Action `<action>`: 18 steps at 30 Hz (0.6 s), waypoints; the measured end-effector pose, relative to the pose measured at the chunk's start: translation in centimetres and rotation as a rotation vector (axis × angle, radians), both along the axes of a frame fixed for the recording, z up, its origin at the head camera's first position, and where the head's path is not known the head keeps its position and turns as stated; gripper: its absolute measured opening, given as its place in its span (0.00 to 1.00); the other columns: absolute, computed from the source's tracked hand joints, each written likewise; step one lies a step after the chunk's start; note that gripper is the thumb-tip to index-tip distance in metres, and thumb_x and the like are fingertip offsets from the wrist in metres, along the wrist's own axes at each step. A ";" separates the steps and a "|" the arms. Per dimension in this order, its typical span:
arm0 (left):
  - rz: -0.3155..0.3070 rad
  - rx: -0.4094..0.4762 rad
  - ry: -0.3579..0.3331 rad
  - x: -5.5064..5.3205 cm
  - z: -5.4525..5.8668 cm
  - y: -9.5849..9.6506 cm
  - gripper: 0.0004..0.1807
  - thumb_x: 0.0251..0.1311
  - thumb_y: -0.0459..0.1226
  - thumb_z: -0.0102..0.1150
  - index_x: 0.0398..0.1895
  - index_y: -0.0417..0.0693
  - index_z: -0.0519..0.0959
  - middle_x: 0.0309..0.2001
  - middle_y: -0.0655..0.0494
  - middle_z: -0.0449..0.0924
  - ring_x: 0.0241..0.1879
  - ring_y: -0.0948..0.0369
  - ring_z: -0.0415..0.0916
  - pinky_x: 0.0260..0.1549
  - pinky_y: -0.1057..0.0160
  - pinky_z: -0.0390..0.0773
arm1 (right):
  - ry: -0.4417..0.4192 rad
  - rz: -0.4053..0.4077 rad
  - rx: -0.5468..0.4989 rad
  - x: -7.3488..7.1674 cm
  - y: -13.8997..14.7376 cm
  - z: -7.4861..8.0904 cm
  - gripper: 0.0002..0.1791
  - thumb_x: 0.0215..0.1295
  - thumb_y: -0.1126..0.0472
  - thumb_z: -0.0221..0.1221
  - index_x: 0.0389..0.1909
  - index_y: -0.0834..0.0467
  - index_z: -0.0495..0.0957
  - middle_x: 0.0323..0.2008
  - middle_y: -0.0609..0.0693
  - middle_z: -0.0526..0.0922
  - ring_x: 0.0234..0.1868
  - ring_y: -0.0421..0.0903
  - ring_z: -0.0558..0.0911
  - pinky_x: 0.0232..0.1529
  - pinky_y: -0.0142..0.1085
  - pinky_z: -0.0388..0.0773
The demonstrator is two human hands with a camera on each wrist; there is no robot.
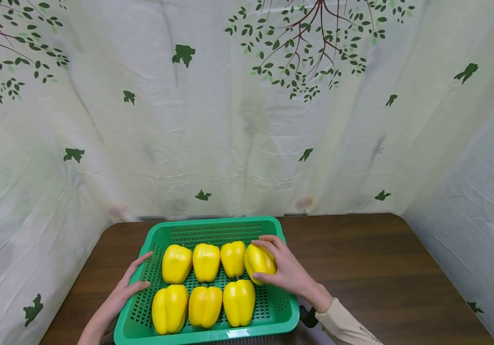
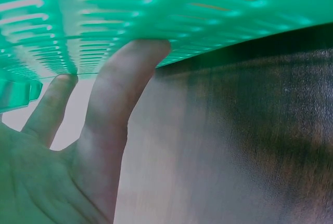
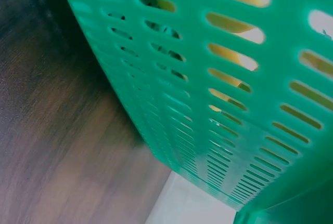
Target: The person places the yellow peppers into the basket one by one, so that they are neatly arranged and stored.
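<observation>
A green plastic basket (image 1: 205,224) with slotted walls stands on the table, holding several yellow bell peppers in two rows. My right hand (image 1: 288,268) reaches over the right rim and grips the bell pepper (image 1: 259,261) at the right end of the back row, thumb on the near side and fingers over the top. At the basket's left side, my left hand (image 1: 122,292) rests with thumb and finger spread and fairly straight. The left wrist view has this hand's thumb (image 2: 114,94) against the slotted wall. In the right wrist view only the basket wall (image 3: 218,120) and table appear, no hand.
The brown wooden table (image 1: 372,273) extends to the right of the basket. A pale curtain (image 1: 238,143) with leaf prints hangs behind and along both sides. Near the front row lie a bell pepper (image 1: 170,309), another bell pepper (image 1: 205,306) and a third bell pepper (image 1: 239,303).
</observation>
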State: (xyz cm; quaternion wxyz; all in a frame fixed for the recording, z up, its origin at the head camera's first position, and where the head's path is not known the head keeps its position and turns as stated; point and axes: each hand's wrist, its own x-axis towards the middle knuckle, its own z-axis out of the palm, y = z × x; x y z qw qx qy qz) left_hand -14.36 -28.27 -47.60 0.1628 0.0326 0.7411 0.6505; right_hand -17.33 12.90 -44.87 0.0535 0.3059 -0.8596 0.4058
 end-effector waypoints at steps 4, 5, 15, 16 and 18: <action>-0.010 0.006 0.020 -0.1 0.0 0.0 0.35 0.70 0.35 0.43 0.75 0.56 0.42 0.73 0.42 0.31 0.54 0.64 0.69 0.45 0.57 0.77 | 0.003 -0.008 0.047 0.0 -0.1 -0.3 0.35 0.56 0.52 0.68 0.64 0.54 0.69 0.63 0.54 0.63 0.58 0.49 0.67 0.49 0.45 0.74; -0.015 0.007 0.026 -0.1 0.0 -0.1 0.35 0.71 0.35 0.43 0.75 0.55 0.42 0.73 0.41 0.30 0.54 0.65 0.69 0.45 0.57 0.77 | 0.003 -0.011 0.061 0.1 -0.2 -0.4 0.35 0.56 0.52 0.68 0.64 0.53 0.69 0.63 0.54 0.63 0.58 0.49 0.67 0.49 0.45 0.74; -0.002 0.006 0.017 -0.1 0.0 0.0 0.35 0.70 0.36 0.43 0.75 0.55 0.42 0.73 0.42 0.31 0.53 0.68 0.69 0.45 0.58 0.76 | 0.059 -0.038 0.228 0.1 -0.5 -0.8 0.35 0.56 0.47 0.67 0.64 0.51 0.68 0.64 0.53 0.63 0.59 0.50 0.69 0.50 0.45 0.75; -0.001 0.007 0.018 -0.1 0.0 0.0 0.35 0.70 0.36 0.43 0.75 0.55 0.42 0.73 0.42 0.31 0.53 0.67 0.69 0.45 0.58 0.76 | 0.067 -0.042 0.244 0.1 -0.5 -0.8 0.35 0.56 0.47 0.67 0.64 0.51 0.68 0.64 0.53 0.63 0.59 0.50 0.69 0.50 0.46 0.75; -0.001 0.008 0.021 -0.1 0.0 0.0 0.35 0.70 0.36 0.44 0.75 0.55 0.42 0.73 0.42 0.31 0.53 0.68 0.69 0.45 0.58 0.76 | 0.082 -0.048 0.274 0.1 -0.6 -0.8 0.36 0.56 0.46 0.67 0.64 0.51 0.68 0.64 0.53 0.64 0.59 0.50 0.69 0.52 0.46 0.74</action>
